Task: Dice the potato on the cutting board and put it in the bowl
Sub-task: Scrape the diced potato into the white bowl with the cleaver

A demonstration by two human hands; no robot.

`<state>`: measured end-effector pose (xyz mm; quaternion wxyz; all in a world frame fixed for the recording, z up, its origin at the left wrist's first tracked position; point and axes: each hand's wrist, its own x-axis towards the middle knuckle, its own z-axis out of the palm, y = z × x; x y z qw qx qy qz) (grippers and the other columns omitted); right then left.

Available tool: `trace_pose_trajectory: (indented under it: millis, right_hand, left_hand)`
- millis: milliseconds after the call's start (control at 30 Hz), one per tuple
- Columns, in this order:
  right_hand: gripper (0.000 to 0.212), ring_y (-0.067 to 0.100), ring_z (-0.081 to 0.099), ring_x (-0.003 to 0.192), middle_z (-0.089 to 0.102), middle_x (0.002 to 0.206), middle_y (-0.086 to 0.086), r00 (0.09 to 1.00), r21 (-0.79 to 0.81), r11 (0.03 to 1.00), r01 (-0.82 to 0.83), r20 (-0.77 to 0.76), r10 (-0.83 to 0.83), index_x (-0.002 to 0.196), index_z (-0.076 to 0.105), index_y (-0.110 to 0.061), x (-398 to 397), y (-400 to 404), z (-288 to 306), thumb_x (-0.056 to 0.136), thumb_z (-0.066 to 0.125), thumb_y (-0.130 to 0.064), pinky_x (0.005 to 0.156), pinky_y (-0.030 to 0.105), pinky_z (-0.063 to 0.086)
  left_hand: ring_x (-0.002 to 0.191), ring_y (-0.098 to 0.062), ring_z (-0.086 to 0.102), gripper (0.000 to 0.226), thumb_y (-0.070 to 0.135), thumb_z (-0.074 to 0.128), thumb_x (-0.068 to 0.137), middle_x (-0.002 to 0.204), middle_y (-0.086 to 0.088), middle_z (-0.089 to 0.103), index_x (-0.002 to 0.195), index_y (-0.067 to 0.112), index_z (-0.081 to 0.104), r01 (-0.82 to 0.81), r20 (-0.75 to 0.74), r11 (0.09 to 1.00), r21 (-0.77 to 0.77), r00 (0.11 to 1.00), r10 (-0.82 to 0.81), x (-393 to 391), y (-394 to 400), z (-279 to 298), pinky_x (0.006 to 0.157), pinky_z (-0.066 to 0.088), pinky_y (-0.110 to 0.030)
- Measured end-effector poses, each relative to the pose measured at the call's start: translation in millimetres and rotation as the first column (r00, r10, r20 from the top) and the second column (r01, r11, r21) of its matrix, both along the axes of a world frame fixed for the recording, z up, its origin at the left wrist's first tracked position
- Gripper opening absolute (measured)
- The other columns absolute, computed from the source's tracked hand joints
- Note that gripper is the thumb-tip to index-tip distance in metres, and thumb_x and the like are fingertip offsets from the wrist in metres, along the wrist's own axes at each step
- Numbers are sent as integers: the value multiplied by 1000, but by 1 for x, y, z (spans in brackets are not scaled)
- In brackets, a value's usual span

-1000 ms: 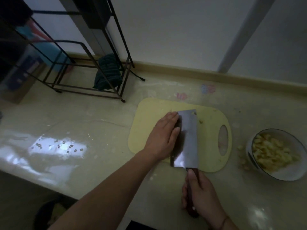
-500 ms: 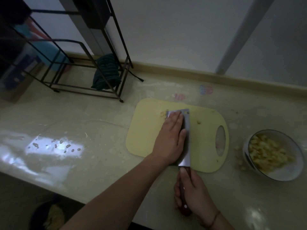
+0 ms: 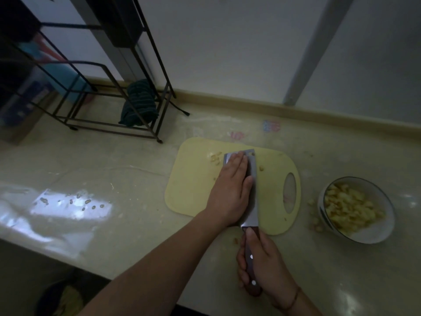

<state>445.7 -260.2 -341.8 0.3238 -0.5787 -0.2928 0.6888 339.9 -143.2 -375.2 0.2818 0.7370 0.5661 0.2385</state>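
The pale yellow diced potato [image 3: 350, 208] is mostly lying in the white round ceramic bowl [image 3: 385, 226] at the right of the frame, with a few bits [image 3: 216, 157] remaining at the top of the yellow plastic cutting board [image 3: 193, 179]. The right hand [image 3: 266, 267] is gripping the dark handle of the steel cleaver [image 3: 251, 190], its grip fully curled; the left hand [image 3: 230, 192] is pressing flat-fingered on the blade. Keeping the edge low on the desk-borne board should gather stray cubes cleanly.
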Motion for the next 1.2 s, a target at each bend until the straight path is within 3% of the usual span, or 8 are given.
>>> trace_pose_trajectory:
  millis: [300, 467, 633, 733, 800, 933, 1067, 1200]
  right_hand:
    - [31, 19, 38, 30, 42, 49, 14, 996, -18, 1000, 6, -86, -8, 83, 38, -2, 13, -1, 1, 104, 35, -25, 39, 28, 44]
    - [31, 18, 37, 31, 42, 50, 14, 994, 7, 1000, 8, -112, -8, 82, 39, -3, 24, -4, 7, 103, 36, -26, 40, 29, 45]
    - [34, 22, 41, 33, 45, 50, 18, 997, 111, 992, 52, -54, -46, 80, 43, -5, 55, -8, 36, 96, 41, -36, 44, 43, 45]
    - [43, 23, 40, 33, 44, 48, 21, 994, 211, 972, 104, 21, -111, 71, 48, -14, 86, -11, 58, 96, 46, -50, 40, 36, 44]
    - [46, 22, 39, 31, 43, 48, 19, 981, 246, 953, 178, 33, -191, 68, 48, -17, 107, -15, 66, 85, 53, -59, 38, 31, 43]
    - [64, 24, 41, 30, 44, 46, 17, 943, 326, 911, 253, 128, -308, 68, 47, -15, 143, -24, 69, 69, 58, -79, 37, 33, 44]
    - [53, 23, 41, 30, 46, 48, 14, 903, 372, 879, 297, 191, -386, 66, 47, -19, 165, -33, 61, 76, 53, -72, 35, 34, 43]
    - [51, 21, 40, 31, 46, 48, 12, 878, 360, 859, 364, 177, -446, 72, 44, -8, 177, -39, 46, 82, 50, -59, 36, 32, 42]
  left_hand:
    - [153, -16, 12, 85, 64, 5, 98, 165, -9, 19, 156, 4, 26, 2, -15, 1000, -7, 1000, -2, 12, -3, 11, 121, 0, -18]
    - [153, -14, 9, 72, 50, 15, 100, 165, -7, 17, 156, 6, 23, 1, -14, 1000, -9, 1000, -1, 21, -5, 20, 122, 1, -20]
    - [153, -17, 11, 69, 49, 18, 103, 165, -9, 18, 156, 6, 25, 43, 40, 995, 93, 998, -47, 60, -1, 50, 122, -1, -19]
    - [152, -24, 18, 68, 47, 19, 105, 162, -15, 26, 153, 1, 30, 104, 118, 974, 200, 984, -130, 102, 4, 71, 124, 7, -27]
    - [150, -26, 22, 69, 46, 19, 104, 160, -18, 30, 151, -3, 33, 151, 177, 955, 256, 964, -199, 133, 7, 80, 124, 8, -26]
    - [148, -28, 25, 68, 43, 21, 105, 156, -24, 35, 146, -9, 37, 200, 258, 910, 363, 917, -305, 190, 7, 87, 123, 9, -27]
    - [149, -30, 23, 65, 38, 23, 106, 156, -26, 32, 145, -11, 37, 259, 324, 892, 370, 864, -385, 220, 6, 79, 124, 12, -31]
    - [150, -23, 22, 59, 33, 27, 106, 157, -23, 32, 146, -10, 37, 304, 369, 898, 319, 832, -413, 232, 1, 64, 124, 15, -32]
